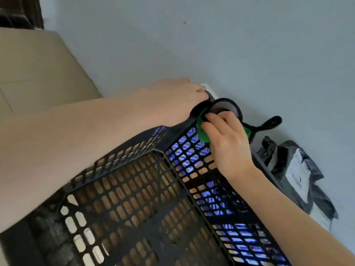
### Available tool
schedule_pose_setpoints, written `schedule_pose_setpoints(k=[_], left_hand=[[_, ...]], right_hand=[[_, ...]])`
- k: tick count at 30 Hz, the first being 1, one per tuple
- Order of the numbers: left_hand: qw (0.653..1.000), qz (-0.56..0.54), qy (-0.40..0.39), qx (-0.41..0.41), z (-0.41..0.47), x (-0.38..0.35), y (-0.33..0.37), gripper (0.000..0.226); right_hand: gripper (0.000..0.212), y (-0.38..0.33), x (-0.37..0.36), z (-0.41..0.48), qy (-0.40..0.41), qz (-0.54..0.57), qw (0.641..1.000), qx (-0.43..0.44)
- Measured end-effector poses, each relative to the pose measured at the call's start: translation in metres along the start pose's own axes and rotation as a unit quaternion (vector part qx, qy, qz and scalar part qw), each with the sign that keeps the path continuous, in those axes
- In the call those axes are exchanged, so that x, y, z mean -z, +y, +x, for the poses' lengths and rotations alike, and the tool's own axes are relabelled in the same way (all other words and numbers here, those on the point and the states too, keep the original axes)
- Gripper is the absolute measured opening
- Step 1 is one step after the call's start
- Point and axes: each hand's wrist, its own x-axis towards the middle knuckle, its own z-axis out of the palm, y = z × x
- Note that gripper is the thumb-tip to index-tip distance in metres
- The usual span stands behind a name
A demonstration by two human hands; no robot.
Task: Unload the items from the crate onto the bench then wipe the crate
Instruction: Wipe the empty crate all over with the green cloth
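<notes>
Centre frame: black crate (146,208) looks empty, so unloading seems done. My left hand (178,96) grips its far corner rim. My right hand (226,139) pinches a green cloth (202,131) against the far wall. Wiping looks just begun; floor and other walls probably left.

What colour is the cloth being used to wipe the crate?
Green. The cloth is in the right hand, against the black crate wall; head view shows it.
</notes>
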Motion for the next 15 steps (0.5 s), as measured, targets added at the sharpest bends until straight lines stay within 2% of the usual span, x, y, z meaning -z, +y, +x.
schedule_pose_setpoints(k=[4,7,10,13,15], left_hand=[[0.999,0.033,0.025,-0.031,-0.005,0.001,0.001,0.049],[0.993,0.070,0.060,-0.070,-0.007,0.005,0.004,0.050],[0.981,0.127,0.057,-0.132,-0.007,0.002,0.008,0.056],[0.976,0.161,0.030,-0.141,-0.007,-0.003,0.010,0.061],[0.977,0.164,0.030,-0.133,-0.007,-0.006,0.010,0.061]], right_hand=[[0.025,-0.016,-0.021,-0.005,0.032,-0.021,0.999,-0.015],[0.016,-0.040,-0.060,-0.019,-0.010,-0.005,1.000,-0.019],[0.007,-0.064,-0.096,-0.035,-0.105,0.017,0.994,-0.025],[0.013,-0.082,-0.118,-0.056,-0.234,-0.007,0.971,0.049],[0.013,-0.083,-0.118,-0.063,-0.262,-0.006,0.963,0.066]])
